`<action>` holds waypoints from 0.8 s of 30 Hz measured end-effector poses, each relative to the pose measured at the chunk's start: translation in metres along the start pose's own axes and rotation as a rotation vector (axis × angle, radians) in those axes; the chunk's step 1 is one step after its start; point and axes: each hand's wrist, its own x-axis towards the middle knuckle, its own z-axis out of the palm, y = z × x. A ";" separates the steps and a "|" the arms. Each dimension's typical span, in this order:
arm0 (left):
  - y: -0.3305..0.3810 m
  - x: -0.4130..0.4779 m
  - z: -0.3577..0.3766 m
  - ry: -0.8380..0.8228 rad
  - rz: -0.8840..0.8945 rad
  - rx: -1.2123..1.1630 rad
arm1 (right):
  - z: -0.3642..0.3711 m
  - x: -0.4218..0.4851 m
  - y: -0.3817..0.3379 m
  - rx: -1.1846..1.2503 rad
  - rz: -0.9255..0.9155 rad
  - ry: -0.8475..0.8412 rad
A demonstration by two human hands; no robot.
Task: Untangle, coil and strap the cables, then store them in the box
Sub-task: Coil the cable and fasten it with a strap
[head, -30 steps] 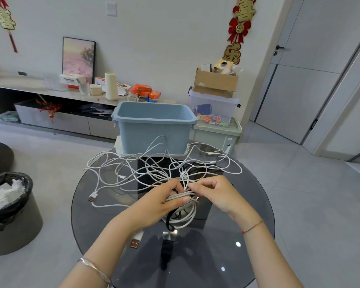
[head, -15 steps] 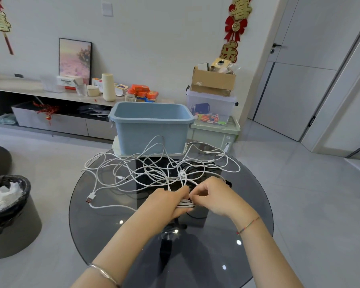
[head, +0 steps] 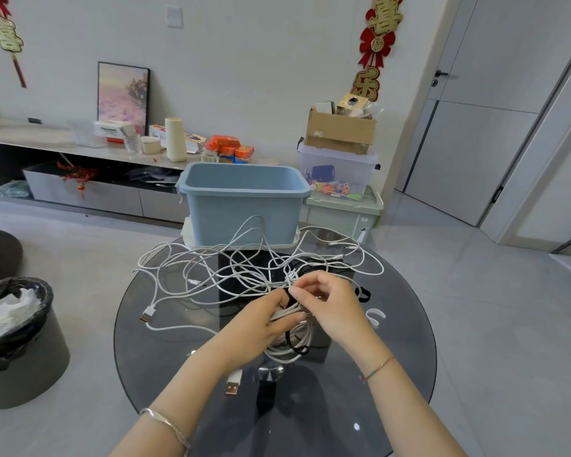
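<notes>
**Head view: single entry, strapping stage**

- Left hand [head: 261, 324]: clenched round a gathered coil [head: 289, 356] of white cable, held just above the table [head: 402, 341]. The coil's loops hang below the fingers, and one USB plug [head: 234, 383] dangles from it.
- Right hand [head: 333, 308]: fingers curled, thumb and forefinger pinched at the top of the bundle, apparently on the end of the black strap [head: 302, 351]. The exact hold is too small to confirm. The strap's lower loop shows against the coil.
- Change: half a second ago both hands were pressed together over the bundle, hiding it. Now the right hand has lifted and drawn slightly away, and the coil and strap show again beneath. Judgement: the strap is being pulled round the coil but is not yet fastened.
- Tangle [head: 241, 268]: the remaining white cables are unchanged, spread loose over the far half of the table and touching the front of the box. At least one strand runs from it into the hands.
- Box [head: 244, 206]: blue, open, at the table's far edge, with no cable seen inside.
- Spare white strap [head: 374, 316]: on the table just right of the right hand.
- Status: first coil near complete, with storage and the rest of the untangling outstanding.
</notes>
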 end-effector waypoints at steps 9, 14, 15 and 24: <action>-0.009 0.007 -0.011 0.129 -0.065 -0.297 | -0.008 0.000 0.002 0.116 -0.142 0.141; -0.016 0.016 -0.023 0.178 -0.133 -0.710 | -0.013 -0.016 0.000 -0.188 -0.264 -0.128; -0.016 0.017 -0.023 0.178 -0.140 -0.775 | -0.011 -0.018 0.000 -0.295 -0.290 -0.161; -0.017 0.017 -0.025 0.092 -0.126 -0.840 | -0.009 -0.020 -0.005 -0.276 -0.354 -0.118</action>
